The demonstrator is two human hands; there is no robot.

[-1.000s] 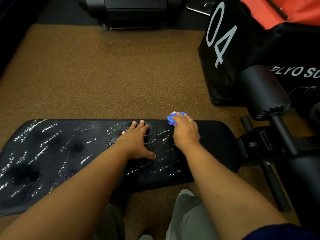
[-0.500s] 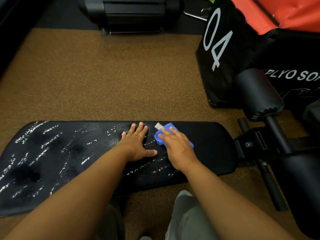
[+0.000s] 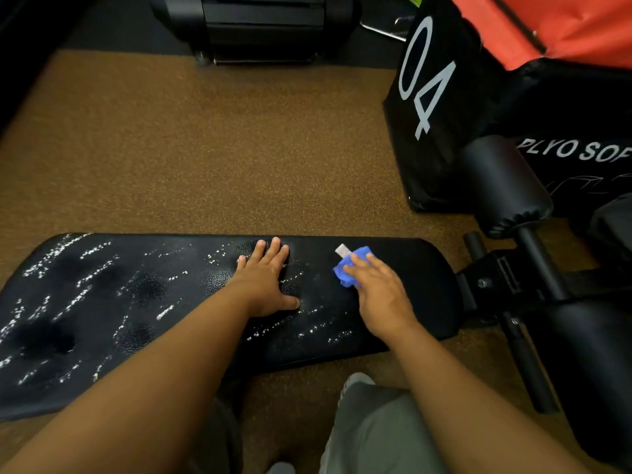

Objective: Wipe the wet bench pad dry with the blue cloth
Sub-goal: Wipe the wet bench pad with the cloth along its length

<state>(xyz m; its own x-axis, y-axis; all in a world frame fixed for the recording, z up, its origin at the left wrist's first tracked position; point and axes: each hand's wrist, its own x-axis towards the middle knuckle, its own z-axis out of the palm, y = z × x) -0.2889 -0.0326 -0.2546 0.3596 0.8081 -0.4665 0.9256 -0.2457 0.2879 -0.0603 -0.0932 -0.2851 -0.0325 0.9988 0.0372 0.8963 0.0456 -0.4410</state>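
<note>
The black bench pad [image 3: 143,302], speckled with droplets, bears both palms and the blue cloth [image 3: 350,268].

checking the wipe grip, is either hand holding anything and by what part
The right hand presses the bunched blue cloth onto the bench pad, fingers over its near side. The left hand lies flat, holding nothing.

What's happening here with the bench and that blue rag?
A person is wiping down a wet bench pad. The right hand presses a blue cloth flat against the pad near its right end, while the left hand rests palm-down beside it, apart from the cloth. The right end looks mostly dry, but white droplets cover the middle and left, so most of the job remains.
</note>
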